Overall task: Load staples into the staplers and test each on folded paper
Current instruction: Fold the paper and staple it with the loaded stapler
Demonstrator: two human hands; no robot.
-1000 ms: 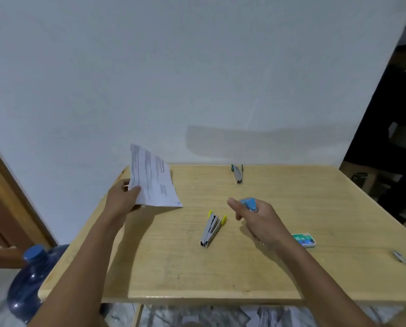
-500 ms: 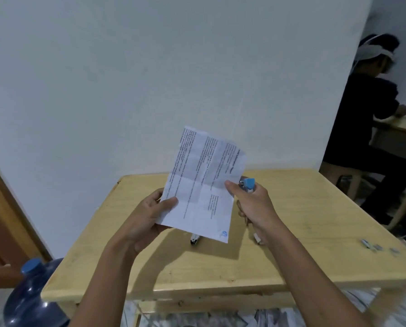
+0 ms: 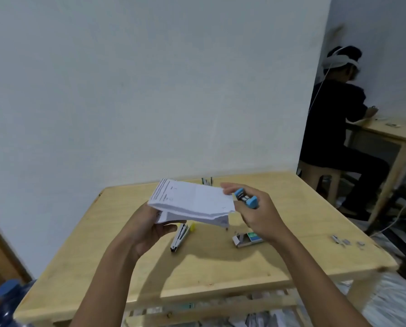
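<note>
My left hand point(image 3: 147, 228) holds a printed white paper point(image 3: 192, 201) by its left edge, above the wooden table point(image 3: 221, 263). The sheet is bent over on itself, its top half lying nearly flat. My right hand point(image 3: 259, 214) grips a small blue stapler point(image 3: 245, 199) and its fingertips pinch the paper's right edge. A yellow-ended stapler point(image 3: 180, 234) lies on the table below the paper. A third stapler point(image 3: 206, 181) lies near the wall, partly hidden by the sheet. An open staple box point(image 3: 246, 239) lies under my right wrist.
Loose staple strips point(image 3: 346, 240) lie near the table's right edge. A blue water bottle point(image 3: 6, 300) stands on the floor at bottom left. A person in dark clothes point(image 3: 339, 128) sits at another wooden table point(image 3: 395, 133) at the right.
The paper was lifted from the table's left side to the middle, held upright, and now is folded over nearly flat. My right hand, still gripping the blue stapler, came up to its right edge.
</note>
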